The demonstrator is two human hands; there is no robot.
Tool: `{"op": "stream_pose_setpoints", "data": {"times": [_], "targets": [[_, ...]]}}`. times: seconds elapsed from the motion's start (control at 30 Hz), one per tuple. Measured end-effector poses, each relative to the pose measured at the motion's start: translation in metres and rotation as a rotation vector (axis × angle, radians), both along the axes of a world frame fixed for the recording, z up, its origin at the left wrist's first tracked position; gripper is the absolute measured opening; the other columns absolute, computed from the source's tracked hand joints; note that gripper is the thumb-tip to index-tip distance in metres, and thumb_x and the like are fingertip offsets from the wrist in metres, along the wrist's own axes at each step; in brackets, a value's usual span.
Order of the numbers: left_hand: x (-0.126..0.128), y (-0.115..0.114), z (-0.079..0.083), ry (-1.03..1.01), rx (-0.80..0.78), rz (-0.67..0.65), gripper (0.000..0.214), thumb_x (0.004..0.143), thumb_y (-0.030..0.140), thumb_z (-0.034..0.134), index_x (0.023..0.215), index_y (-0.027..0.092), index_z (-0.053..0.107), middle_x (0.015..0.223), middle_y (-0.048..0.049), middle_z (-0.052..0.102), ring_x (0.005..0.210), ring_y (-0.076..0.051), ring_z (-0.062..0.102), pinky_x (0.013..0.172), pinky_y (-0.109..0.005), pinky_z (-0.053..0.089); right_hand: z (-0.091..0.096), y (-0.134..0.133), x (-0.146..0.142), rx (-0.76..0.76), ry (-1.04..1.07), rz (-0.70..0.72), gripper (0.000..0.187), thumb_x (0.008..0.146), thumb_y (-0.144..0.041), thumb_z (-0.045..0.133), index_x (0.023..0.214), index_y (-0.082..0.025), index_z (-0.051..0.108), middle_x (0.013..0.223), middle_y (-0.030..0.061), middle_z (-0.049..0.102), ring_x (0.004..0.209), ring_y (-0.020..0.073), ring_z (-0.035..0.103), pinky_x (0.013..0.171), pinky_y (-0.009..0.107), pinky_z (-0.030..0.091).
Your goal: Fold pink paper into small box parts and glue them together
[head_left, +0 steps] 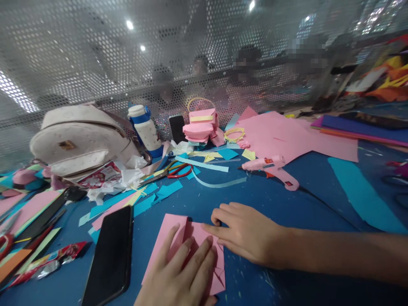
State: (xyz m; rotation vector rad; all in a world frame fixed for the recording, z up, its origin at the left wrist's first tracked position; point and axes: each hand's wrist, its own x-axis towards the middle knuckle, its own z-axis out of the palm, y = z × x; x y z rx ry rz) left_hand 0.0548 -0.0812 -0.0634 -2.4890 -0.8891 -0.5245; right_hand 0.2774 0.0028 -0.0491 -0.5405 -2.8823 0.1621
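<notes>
A folded pink paper sheet (174, 231) lies on the blue table (287, 204) right in front of me. My left hand (178, 272) rests flat on it, fingers stretched out and pressing the paper down. From the right comes my right hand (245, 233). Its index finger is extended along the paper's fold near the sheet's right side. The other fingers curl loosely, and nothing is held in either hand.
A black phone (110, 255) lies left of the paper. Behind are a pink glue gun (274, 168), scissors (174, 170), paper strips, a pink paper bag model (200, 125), a white bottle (145, 127), a white handbag (78, 140) and large pink sheets (287, 136).
</notes>
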Motion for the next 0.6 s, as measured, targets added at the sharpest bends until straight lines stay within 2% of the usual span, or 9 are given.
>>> {"op": "stream_pose_setpoints", "data": {"times": [0.1, 0.33, 0.47, 0.53, 0.6], "targets": [[0.000, -0.001, 0.000, -0.016, -0.029, 0.010, 0.044, 0.089, 0.049, 0.056, 0.120, 0.020, 0.066, 0.121, 0.0029, 0.070, 0.097, -0.019, 0.061, 0.122, -0.046, 0.007, 0.008, 0.001, -0.001, 0.010, -0.034, 0.009, 0.025, 0.099, -0.026, 0.045, 0.117, -0.017, 0.059, 0.100, 0.0065, 0.058, 0.083, 0.0214, 0.047, 0.068, 0.034, 0.032], [-0.002, -0.003, 0.000, -0.023, -0.053, -0.001, 0.045, 0.087, 0.048, 0.060, 0.122, 0.020, 0.065, 0.124, 0.0029, 0.068, 0.097, -0.019, 0.063, 0.122, -0.046, 0.005, 0.040, -0.004, 0.010, -0.048, -0.211, 0.072, 0.015, 0.094, -0.023, 0.054, 0.099, -0.017, 0.066, 0.089, 0.0050, 0.062, 0.079, 0.0210, 0.050, 0.062, 0.035, 0.030], [-0.001, 0.003, 0.004, -0.036, -0.070, -0.020, 0.046, 0.088, 0.052, 0.056, 0.120, 0.021, 0.066, 0.121, 0.0022, 0.070, 0.095, -0.019, 0.065, 0.122, -0.046, 0.004, 0.030, -0.005, 0.012, -0.085, -0.129, 0.069, 0.019, 0.096, -0.025, 0.049, 0.094, -0.018, 0.067, 0.089, 0.0039, 0.062, 0.079, 0.0196, 0.052, 0.066, 0.034, 0.033], [-0.003, 0.005, 0.008, -0.062, -0.062, -0.045, 0.045, 0.091, 0.054, 0.051, 0.114, 0.018, 0.067, 0.115, 0.0001, 0.073, 0.096, -0.018, 0.066, 0.123, -0.045, 0.006, 0.019, -0.004, 0.010, -0.133, -0.022, -0.018, 0.022, 0.097, -0.035, 0.050, 0.096, -0.019, 0.066, 0.090, 0.0024, 0.062, 0.079, 0.0186, 0.053, 0.067, 0.033, 0.034], [-0.009, 0.003, 0.013, -0.093, -0.060, -0.069, 0.038, 0.095, 0.045, 0.047, 0.109, 0.016, 0.068, 0.110, -0.0021, 0.073, 0.098, -0.017, 0.067, 0.122, -0.044, 0.012, 0.009, -0.003, 0.006, -0.186, 0.042, -0.099, 0.030, 0.089, -0.047, 0.060, 0.100, -0.019, 0.062, 0.090, 0.0014, 0.061, 0.080, 0.0189, 0.054, 0.065, 0.031, 0.033]]}}
